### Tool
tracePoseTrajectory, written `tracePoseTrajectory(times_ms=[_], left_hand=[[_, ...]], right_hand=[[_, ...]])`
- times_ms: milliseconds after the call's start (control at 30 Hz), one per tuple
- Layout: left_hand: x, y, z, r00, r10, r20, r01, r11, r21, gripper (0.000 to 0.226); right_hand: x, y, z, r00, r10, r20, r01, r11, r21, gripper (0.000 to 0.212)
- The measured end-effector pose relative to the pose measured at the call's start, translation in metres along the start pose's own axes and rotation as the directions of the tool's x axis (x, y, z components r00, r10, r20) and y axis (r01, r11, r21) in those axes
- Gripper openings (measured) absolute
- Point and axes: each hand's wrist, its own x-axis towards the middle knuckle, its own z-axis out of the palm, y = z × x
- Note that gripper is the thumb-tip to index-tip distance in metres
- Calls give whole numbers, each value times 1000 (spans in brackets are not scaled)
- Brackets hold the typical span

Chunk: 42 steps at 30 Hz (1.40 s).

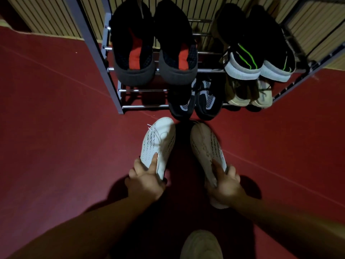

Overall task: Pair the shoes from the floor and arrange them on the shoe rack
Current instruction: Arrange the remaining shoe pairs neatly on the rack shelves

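I hold a pair of white perforated sneakers above the red floor, toes towards the rack. My left hand [144, 181] grips the heel of the left white sneaker [158, 141]. My right hand [225, 186] grips the heel of the right white sneaker [207, 146]. Just beyond them stands the metal shoe rack [110, 69]. Its upper shelf carries black slip-ons with red insoles [155, 51] and black shoes with green stripes [259, 58]. The lower shelf carries black-and-grey sneakers [196, 101] and beige shoes [250, 94].
The lower shelf has bare bars [143, 98] at its left end. A wooden slatted wall [46, 17] backs the rack. Red floor [56, 137] spreads to both sides. A pale shoe [201, 245] shows at the bottom edge, under me.
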Motion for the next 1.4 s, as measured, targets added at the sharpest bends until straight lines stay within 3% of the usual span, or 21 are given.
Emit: tracePoseTrajectory(times_ms=[133,233,300,400,567,667,733,800,867,933,1000,1100,1200,1267,1333,1400], left_hand=[[-5,-20,-12,993,114,20,-109,978,-179,74],[-16,-26,-23,981,171,-86,-191,916,-352,71],[-16,-19,-30,964,204,-171,-252,905,-341,56],[1,0,-43,946,221,-238,-286,914,-288,64],[58,41,-83,967,-94,-239,-1,929,-371,53],[96,63,-115,919,-245,-309,119,919,-376,48],[116,65,-130,901,-206,-383,85,947,-311,49],[127,60,-136,932,-33,-361,-21,989,-145,58],[131,49,-136,958,183,-221,-127,961,245,65],[134,40,-132,967,249,-43,-203,866,456,70],[136,34,-135,958,286,16,-254,823,508,80],[138,21,-141,920,389,53,-340,721,604,91],[139,10,-145,912,409,32,-334,696,635,74],[135,11,-146,919,395,-6,-311,732,607,52],[134,16,-145,924,379,-44,-280,751,599,39],[133,22,-144,916,388,-97,-261,763,591,32]], right_hand=[[-12,5,-2,985,-79,-151,112,969,221,78],[-32,3,-1,955,-179,-235,264,875,406,82],[-36,-2,1,931,-229,-285,331,858,392,84],[-19,-16,-10,874,-278,-400,390,890,235,79],[33,-52,-51,802,-250,-542,409,891,194,74],[72,-76,-72,760,-228,-609,350,932,88,69],[100,-96,-80,756,-187,-627,255,967,19,67],[121,-116,-80,803,-160,-574,173,984,-33,65],[130,-127,-77,900,-86,-427,95,995,0,66],[133,-127,-75,921,-93,-378,99,995,-3,72],[133,-117,-77,907,-213,-363,201,977,-71,83],[137,-100,-80,866,-442,-235,358,875,-324,100],[129,-94,-82,898,-343,-274,298,935,-192,91],[124,-95,-75,839,-375,-394,316,925,-209,73],[119,-98,-74,793,-402,-458,329,915,-233,72],[118,-101,-74,791,-372,-485,311,928,-205,72]])
